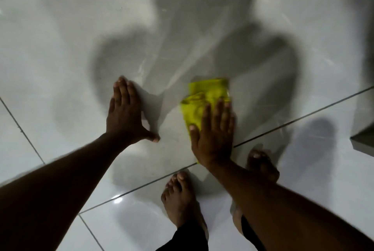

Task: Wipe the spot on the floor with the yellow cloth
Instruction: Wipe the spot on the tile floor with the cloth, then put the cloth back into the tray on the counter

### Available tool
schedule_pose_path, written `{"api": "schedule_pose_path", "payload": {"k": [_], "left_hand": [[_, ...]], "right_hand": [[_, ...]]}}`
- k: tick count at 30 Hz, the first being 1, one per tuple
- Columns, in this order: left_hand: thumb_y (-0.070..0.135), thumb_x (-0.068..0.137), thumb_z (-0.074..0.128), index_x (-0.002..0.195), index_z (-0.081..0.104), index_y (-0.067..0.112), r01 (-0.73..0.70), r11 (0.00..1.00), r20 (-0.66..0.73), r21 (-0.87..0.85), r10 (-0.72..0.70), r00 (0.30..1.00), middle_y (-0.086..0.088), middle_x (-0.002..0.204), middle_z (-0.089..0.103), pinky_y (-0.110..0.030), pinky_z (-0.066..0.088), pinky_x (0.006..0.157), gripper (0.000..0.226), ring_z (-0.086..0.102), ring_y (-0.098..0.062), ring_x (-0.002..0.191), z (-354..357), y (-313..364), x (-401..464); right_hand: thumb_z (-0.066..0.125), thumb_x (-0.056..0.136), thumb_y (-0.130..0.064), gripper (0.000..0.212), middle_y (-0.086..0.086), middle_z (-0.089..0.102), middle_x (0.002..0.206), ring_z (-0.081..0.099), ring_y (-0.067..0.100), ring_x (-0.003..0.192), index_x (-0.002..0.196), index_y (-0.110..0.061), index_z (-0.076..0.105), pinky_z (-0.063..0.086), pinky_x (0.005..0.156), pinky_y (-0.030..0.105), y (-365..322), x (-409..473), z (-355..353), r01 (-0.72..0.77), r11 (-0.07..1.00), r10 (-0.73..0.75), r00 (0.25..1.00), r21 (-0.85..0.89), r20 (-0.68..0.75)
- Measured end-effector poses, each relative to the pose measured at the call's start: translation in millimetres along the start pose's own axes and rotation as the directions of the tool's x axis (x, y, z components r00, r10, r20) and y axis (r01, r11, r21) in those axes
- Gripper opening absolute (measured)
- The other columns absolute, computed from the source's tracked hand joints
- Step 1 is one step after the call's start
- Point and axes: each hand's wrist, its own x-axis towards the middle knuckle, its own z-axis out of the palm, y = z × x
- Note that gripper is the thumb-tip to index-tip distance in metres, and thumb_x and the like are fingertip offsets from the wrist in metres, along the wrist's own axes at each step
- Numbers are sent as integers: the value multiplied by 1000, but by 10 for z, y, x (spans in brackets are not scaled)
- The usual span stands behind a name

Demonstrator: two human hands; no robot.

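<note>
Both arms are bare from the frame's lower edge to the fingertips, with no sleeves in view. The left hand [126,115] and right hand [212,135] carry no rings, watch or gloves, and the fingernails are short. Both feet [178,196] are bare, and dark trouser hems cover the ankles.
</note>
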Motion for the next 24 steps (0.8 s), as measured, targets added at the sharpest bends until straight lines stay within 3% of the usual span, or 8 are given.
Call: {"api": "schedule_pose_path", "payload": {"k": [3, 5, 7, 9, 11, 15, 19, 24], "left_hand": [[76, 19, 80, 149, -15, 0, 5, 1000, -12, 8, -5, 1000, -25, 160, -17, -48, 5, 122, 178, -15, -37, 148, -13, 5, -12], [77, 20, 80, 149, -14, 1, 2, 1000, -23, 17, -2, 1000, -24, 160, -17, -48, 6, 122, 177, -15, -36, 148, -20, 1, -30], [76, 22, 80, 150, -11, 1, 8, 1000, -49, 27, -7, 999, -24, 161, -13, -50, 6, 121, 174, -11, -37, 149, -15, 13, -55], [71, 26, 84, 150, -6, 0, 39, 998, -92, 40, -35, 995, -26, 161, -7, -50, 6, 121, 169, -7, -38, 149, 11, 59, -116], [60, 39, 88, 149, 4, -3, 91, 995, -126, 36, -86, 988, -30, 159, 4, -49, 8, 119, 152, 4, -42, 148, 66, 169, -266], [20, 65, 68, 122, 43, 1, 230, 929, -195, -290, -292, 936, -25, 121, 50, -49, 46, 94, 66, 50, -45, 111, 288, 701, -576], [40, 69, 74, 119, 45, 7, 481, 484, 238, -731, -479, 845, -14, 110, 63, -38, 52, 79, 67, 62, -33, 97, 416, 1224, -630], [27, 57, 63, 64, 63, 13, 474, 313, 331, -823, -413, 849, -9, 65, 63, -44, 57, 65, 15, 64, -30, 66, 68, 1359, -774]], "right_hand": [[41, 97, -48, 70, 15, 16, 165, 7, 38, 153, 155, -15, 21, 17, 121, 59, 449, 50, -18, 800, 599, -785, 584, 13, 206], [45, 95, -49, 69, 11, 20, 165, 11, 35, 153, 154, -18, 26, 15, 122, 58, 763, 363, -121, 970, 237, -926, 212, 46, 312], [51, 92, -52, 70, 7, 25, 163, 18, 33, 152, 152, -23, 32, 17, 121, 60, 964, 644, -240, 993, 112, -930, 95, 26, 354], [53, 87, -57, 74, 8, 26, 163, 20, 35, 151, 152, -29, 30, 14, 119, 63, 1081, 695, -363, 978, 197, -906, 210, -74, 368], [57, 81, -61, 83, 16, 18, 164, 14, 41, 151, 152, -37, 23, 11, 117, 66, 1117, 446, -461, 857, 489, -772, 512, -162, 377], [58, 86, -57, 78, 26, 19, 161, 23, 45, 145, 152, -26, 30, 22, 115, 58, 889, -312, -647, 121, 991, -110, 979, -55, 174], [66, 89, -32, 80, 28, 34, 151, 36, 42, 137, 150, -1, 25, 31, 111, 43, 636, -198, -706, -628, 625, 592, 768, 463, 244], [75, 73, -9, 21, 19, 68, 83, 67, 38, 83, 89, 4, 69, 55, 77, 47, 555, 209, -1083, -722, 510, 524, 692, 468, 496]]}}
